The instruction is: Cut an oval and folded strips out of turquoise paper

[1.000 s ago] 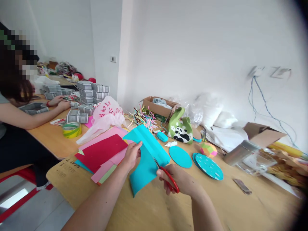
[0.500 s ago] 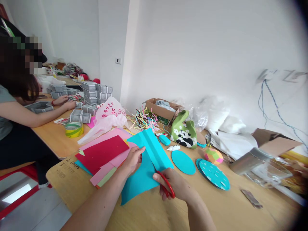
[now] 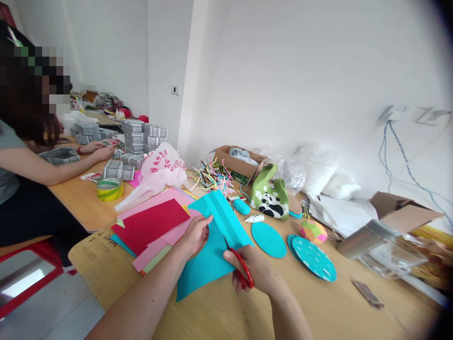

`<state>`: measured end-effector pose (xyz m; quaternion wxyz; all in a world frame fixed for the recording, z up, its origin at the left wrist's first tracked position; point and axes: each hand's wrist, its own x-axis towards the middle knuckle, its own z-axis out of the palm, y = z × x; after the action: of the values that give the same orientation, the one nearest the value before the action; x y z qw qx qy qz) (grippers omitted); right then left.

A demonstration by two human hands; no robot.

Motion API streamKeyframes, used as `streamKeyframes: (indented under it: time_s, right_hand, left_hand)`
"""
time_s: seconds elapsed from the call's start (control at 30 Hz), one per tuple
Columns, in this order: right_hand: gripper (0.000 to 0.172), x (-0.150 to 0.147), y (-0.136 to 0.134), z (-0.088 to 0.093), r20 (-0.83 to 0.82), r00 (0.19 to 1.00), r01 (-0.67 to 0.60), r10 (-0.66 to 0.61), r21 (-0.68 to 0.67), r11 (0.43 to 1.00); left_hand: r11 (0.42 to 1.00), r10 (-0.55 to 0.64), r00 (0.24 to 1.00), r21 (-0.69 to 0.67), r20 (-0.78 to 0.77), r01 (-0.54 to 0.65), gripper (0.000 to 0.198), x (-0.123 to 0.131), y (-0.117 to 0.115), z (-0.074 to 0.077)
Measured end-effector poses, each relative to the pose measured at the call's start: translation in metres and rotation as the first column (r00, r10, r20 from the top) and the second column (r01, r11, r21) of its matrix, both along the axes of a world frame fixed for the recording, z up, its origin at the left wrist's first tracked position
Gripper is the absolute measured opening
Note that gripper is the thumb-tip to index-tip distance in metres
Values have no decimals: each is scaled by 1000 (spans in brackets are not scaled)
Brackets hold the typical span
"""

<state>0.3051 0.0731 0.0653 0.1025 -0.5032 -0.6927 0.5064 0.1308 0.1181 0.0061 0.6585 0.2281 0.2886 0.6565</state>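
My left hand point(image 3: 198, 233) pinches the left side of a turquoise paper sheet point(image 3: 208, 264), holding it above the table. In my right hand point(image 3: 253, 269) are red-handled scissors point(image 3: 243, 269), their blades at a cut that runs along the sheet near a folded strip point(image 3: 226, 215). Right of the sheet lies a turquoise paper oval point(image 3: 269, 240). Beyond it rests a stack of turquoise ovals with pale marks point(image 3: 314, 259). A small white glue bottle point(image 3: 255, 218) and a turquoise oval case point(image 3: 241, 206) lie just behind the sheet.
Left of my hands are red paper point(image 3: 152, 224) and pink sheets. Green tape rolls point(image 3: 110, 190) and grey boxes point(image 3: 132, 137) stand farther left, beside a person's arm point(image 3: 67, 165). Behind are a green panda bag point(image 3: 271, 196), a cardboard box point(image 3: 240, 160) and a metal canister point(image 3: 368, 238).
My right hand and the scissors have shifted very slightly left. The paper stays in my left hand, and the view has moved a little.
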Motion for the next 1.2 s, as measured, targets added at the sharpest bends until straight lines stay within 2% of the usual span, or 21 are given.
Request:
streamKeyframes:
  time_s: [0.13, 0.37, 0.67, 1.2]
  right_hand:
    - [61, 0, 1, -3, 22, 999, 28, -28, 2, 1000]
    - [61, 0, 2, -7, 45, 998, 41, -42, 29, 999]
    - [66, -4, -1, 0, 108, 994, 23, -31, 80, 997]
    - [62, -5, -3, 1, 170, 985, 17, -37, 118, 993]
  left_hand:
    - [1000, -13, 1000, 12, -8, 13, 37, 0, -1, 2]
    - [1000, 24, 999, 12, -24, -23, 42, 0, 1, -2]
    - [998, 62, 997, -7, -51, -62, 47, 0, 3, -6]
    - [1000, 19, 998, -20, -57, -20, 43, -1, 3, -5]
